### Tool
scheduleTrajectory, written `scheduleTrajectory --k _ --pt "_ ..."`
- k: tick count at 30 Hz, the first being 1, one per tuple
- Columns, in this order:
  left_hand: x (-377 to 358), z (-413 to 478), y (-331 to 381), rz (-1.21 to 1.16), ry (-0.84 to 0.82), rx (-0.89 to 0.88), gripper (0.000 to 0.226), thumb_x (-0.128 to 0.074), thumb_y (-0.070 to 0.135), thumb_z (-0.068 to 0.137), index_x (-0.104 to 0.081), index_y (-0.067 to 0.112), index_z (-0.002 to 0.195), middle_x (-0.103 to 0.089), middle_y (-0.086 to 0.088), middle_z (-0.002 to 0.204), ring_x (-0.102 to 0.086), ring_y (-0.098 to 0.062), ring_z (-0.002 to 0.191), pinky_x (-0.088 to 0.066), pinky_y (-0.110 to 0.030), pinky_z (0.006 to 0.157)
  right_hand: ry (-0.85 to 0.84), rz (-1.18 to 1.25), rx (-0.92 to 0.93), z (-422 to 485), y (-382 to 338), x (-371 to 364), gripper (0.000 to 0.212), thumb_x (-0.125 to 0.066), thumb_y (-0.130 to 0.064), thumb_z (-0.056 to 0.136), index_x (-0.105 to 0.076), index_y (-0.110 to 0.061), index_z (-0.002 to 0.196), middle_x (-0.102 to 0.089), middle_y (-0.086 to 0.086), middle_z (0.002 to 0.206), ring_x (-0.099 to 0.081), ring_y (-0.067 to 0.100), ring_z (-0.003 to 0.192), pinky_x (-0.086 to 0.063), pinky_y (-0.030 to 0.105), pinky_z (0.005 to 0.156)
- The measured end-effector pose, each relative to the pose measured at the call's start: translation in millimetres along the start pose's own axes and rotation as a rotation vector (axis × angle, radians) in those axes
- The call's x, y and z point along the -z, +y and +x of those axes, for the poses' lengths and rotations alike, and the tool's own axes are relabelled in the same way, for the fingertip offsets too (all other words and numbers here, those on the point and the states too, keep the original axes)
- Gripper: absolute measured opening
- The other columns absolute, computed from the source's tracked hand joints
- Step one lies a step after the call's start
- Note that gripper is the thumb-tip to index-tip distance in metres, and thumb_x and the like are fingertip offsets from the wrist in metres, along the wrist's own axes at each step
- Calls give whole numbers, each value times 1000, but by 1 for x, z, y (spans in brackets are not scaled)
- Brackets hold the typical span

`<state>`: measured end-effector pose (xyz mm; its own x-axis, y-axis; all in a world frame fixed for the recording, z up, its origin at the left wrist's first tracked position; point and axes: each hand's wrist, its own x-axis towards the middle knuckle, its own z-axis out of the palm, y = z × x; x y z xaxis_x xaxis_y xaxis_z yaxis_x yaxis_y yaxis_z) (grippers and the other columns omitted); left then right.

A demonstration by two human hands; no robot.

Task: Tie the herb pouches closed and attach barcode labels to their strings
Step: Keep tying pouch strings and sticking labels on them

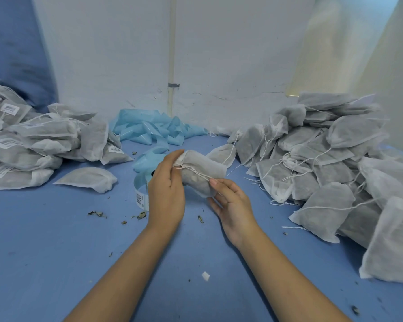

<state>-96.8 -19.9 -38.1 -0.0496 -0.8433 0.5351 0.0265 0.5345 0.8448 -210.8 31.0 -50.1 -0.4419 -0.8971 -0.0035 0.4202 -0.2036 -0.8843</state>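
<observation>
A white mesh herb pouch (204, 169) is held above the blue table, between both hands. My left hand (166, 194) pinches its gathered neck at the upper left. My right hand (233, 203) cradles the pouch's lower end, and its thumb and fingers pinch the white drawstring (197, 173), which runs taut across the pouch. A strip of barcode labels (141, 197) on blue backing curls on the table just left of my left hand, partly hidden behind it.
A pile of labelled pouches (33, 140) lies at the left, with one loose pouch (86, 180) in front of it. A large heap of unlabelled pouches with loose strings (330, 168) fills the right. Used blue backing strip (154, 129) is heaped by the wall. Herb crumbs (140, 215) dot the table.
</observation>
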Motion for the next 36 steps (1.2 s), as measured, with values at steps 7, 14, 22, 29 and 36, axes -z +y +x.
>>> scheduleTrajectory --k 7,14,22,29,36 --pt "0 -6 -2 40 -135 -29 62 -47 2 93 -28 28 146 -33 10 140 -33 15 118 -23 5 92 58 8 -29 -2 1 -4 15 -69 -11 84 -60 -19 75 -68 -6 78 -62 11 81 -51 20 74" --pt "-6 -3 4 -146 -14 77 67 -58 7 92 -21 28 144 -37 0 140 -40 -12 130 -33 -22 108 42 -29 30 -7 4 -12 11 -69 -12 84 -61 -17 78 -66 -1 83 -62 9 79 -50 21 73" --pt "-6 10 -1 -464 32 532 35 -66 14 87 -56 6 120 -66 -11 113 -66 -22 104 -56 -35 85 31 -10 96 -5 6 -9 26 -67 1 82 -52 -19 85 -62 -3 86 -61 6 74 -46 19 69" --pt "-3 13 -2 -449 114 480 28 -62 9 88 -54 14 114 -65 -6 106 -64 -24 103 -51 -43 94 -117 -139 -40 -2 10 -7 36 -68 -10 86 -52 -15 117 -67 -3 73 -50 8 52 -38 21 47" --pt "0 15 -4 -408 144 432 25 -62 11 87 -58 11 112 -67 3 84 -64 -8 72 -50 -24 66 -234 -481 37 1 12 1 21 -69 -17 86 -65 -24 105 -70 -2 98 -61 9 79 -45 18 64"
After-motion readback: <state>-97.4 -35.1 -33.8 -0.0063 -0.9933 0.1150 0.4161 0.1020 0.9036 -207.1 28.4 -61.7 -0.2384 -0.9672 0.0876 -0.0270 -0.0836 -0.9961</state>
